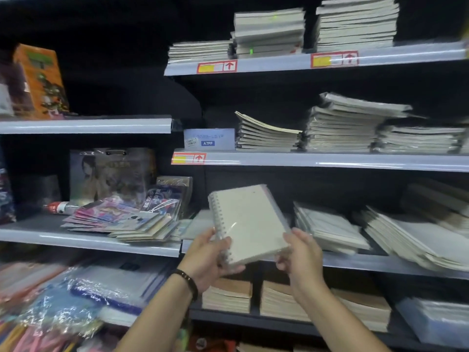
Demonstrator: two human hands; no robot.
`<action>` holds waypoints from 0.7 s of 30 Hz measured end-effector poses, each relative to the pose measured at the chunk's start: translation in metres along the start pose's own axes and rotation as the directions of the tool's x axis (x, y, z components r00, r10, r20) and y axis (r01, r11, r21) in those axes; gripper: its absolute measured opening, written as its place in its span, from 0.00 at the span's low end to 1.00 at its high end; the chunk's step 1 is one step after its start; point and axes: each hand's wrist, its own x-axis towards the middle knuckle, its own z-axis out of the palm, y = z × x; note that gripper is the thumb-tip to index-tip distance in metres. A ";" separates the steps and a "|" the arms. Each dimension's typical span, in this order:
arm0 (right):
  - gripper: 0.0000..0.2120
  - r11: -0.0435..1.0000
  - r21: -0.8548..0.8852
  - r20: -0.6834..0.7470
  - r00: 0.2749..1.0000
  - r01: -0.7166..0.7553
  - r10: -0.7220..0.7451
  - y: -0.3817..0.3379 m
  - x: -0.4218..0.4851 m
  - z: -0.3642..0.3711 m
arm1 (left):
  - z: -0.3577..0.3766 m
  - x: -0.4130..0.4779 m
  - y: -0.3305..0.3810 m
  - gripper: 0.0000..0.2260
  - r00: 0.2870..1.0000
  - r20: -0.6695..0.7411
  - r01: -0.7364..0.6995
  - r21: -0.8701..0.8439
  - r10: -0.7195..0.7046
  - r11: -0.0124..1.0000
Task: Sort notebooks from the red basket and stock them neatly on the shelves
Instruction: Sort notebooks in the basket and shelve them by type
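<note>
While gripped at its near end by both hands, tips up and away toward the shelves [330, 161]: one spiral notebook [250, 222], pale and wrapped in shiny film. Held on the ring side by the left hand [210, 257], thumb on top, fingers curled under. Pinched at the other near corner by the right hand [299, 255], thumb on the cover. Hangs in the air, touching no shelf. Points its long side out from the grip, up and a little left, with the rings down the left edge. Sits about as close to one hand as the other.

Behind the grip, both forearms [337, 313] stretched out from low down, leaning in toward each other. On the left wrist, a dark bracelet [189, 279].

Just under and past the grip, the pale front edge of the nearest shelf [360, 263]. Just right of the grip, a leaning pile of pale notebooks [327, 227] on it. Higher than the grip, two more with piles.

Looks like the sorting step: finding the pile that matches. Likely needs a push forward and a tip down flat, long side first. No red basket plainly in sight.
</note>
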 end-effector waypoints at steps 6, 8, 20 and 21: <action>0.14 0.977 -0.204 0.097 0.994 0.058 -0.039 0.003 0.032 -0.012 | 0.018 0.057 0.038 0.11 0.986 -0.069 -0.121 0.328 0.152 0.937; 0.12 0.971 -0.222 0.098 0.993 0.093 -0.072 0.000 0.042 -0.010 | 0.026 0.078 0.049 0.02 0.978 -0.049 -0.161 0.448 0.204 0.879; 0.32 0.844 -0.536 0.144 0.984 -0.008 0.100 0.011 0.085 -0.008 | 0.034 0.142 0.020 0.21 0.886 -0.119 -0.172 0.812 0.448 0.557; 0.32 0.843 -0.537 0.138 0.987 0.005 0.082 0.014 0.087 -0.010 | 0.033 0.140 0.018 0.22 0.866 -0.112 -0.191 0.826 0.486 0.531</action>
